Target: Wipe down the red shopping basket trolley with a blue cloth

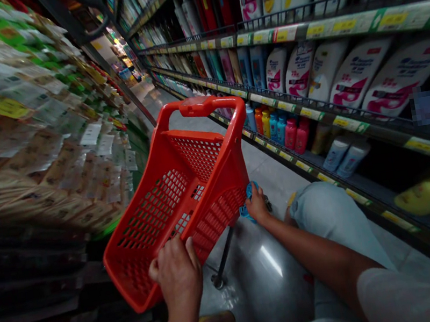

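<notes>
A red plastic shopping cart (pixel 197 229) with perforated walls stands tilted in the middle of my view. Its basket shows nothing inside. My left hand (pixel 178 267) is closed over the near side rim, fingers hooked inside and thumb outside. Low at the cart's handle end, my right hand (pixel 257 206) is closed around a bright blue thing (pixel 247 213), whose kind I cannot make out; the hand hides part of it. The cart's red handle (pixel 200 104) is at the far end, with neither hand on it. A thin dark leg with a caster (pixel 217 280) reaches the floor.
Shelves of shampoo bottles (pixel 342 75) line the right side, with small coloured bottles (pixel 274 124) lower down. Stacked packaged goods (pixel 30 130) fill the left. A dark post (pixel 120 80) stands behind the cart. Shiny grey floor (pixel 256 263) runs beneath, beside my bent knee (pixel 325 214).
</notes>
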Demonstrator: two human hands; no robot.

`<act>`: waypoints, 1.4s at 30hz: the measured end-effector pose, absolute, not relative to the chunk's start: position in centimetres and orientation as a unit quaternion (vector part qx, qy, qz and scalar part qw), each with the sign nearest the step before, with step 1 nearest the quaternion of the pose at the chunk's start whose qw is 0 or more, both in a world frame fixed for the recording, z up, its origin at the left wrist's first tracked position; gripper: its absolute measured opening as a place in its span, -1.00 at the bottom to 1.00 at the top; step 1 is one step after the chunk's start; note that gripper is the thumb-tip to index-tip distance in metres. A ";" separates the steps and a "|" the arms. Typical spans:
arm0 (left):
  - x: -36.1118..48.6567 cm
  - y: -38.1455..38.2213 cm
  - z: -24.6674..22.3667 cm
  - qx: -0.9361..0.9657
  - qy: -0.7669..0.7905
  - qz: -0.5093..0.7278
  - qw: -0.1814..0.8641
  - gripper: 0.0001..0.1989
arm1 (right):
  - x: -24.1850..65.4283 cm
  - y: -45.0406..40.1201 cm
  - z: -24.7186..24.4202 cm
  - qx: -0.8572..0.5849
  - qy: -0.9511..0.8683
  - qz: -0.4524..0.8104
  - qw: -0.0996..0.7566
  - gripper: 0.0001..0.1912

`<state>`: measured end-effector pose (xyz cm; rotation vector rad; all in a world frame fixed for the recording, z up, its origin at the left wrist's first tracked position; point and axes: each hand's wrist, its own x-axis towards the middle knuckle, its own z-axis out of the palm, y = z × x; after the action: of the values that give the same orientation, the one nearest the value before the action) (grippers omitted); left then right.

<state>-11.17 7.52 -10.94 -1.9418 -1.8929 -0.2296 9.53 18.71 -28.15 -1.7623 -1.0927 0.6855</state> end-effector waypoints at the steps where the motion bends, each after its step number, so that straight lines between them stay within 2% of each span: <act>1: -11.3 7.6 -10.9 -0.697 -0.682 -0.081 0.207 -0.61 | 9.8 18.7 -27.9 -0.696 -0.461 0.264 0.482 -0.23; 6: -11.8 7.9 -10.7 -0.699 -0.684 -0.080 0.192 -0.63 | 12.5 19.3 -22.8 -0.547 -0.540 0.140 0.625 -0.31; 10: -11.9 7.8 -10.8 -0.697 -0.686 -0.084 0.192 -0.65 | 14.7 20.0 -19.5 -0.527 -0.525 0.131 0.656 -0.48; 14: -11.8 7.5 -10.9 -0.698 -0.683 -0.086 0.198 -0.61 | 13.7 20.5 -18.9 -0.547 -0.493 0.089 0.671 -0.47; 28: -10.1 8.3 -10.7 -0.688 -0.694 -0.075 0.200 -0.59 | 8.6 20.5 -19.6 -0.645 -0.473 0.127 0.587 -0.22; 36: -9.8 8.9 -10.8 -0.686 -0.693 -0.057 0.213 -0.51 | 8.7 18.9 -21.3 -0.624 -0.601 0.164 0.472 -0.27; 39: -9.4 9.1 -10.6 -0.692 -0.690 -0.051 0.205 -0.45 | 8.4 18.4 -20.0 -0.650 -0.565 0.185 0.474 -0.28; 42: -9.9 9.4 -10.6 -0.704 -0.683 -0.067 0.181 -0.40 | 6.3 17.2 -19.1 -0.593 -0.601 0.184 0.503 -0.23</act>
<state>-9.92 9.36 -10.61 -1.9887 -1.9287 -0.1882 6.34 17.24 -19.06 -1.4333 -1.4525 0.4449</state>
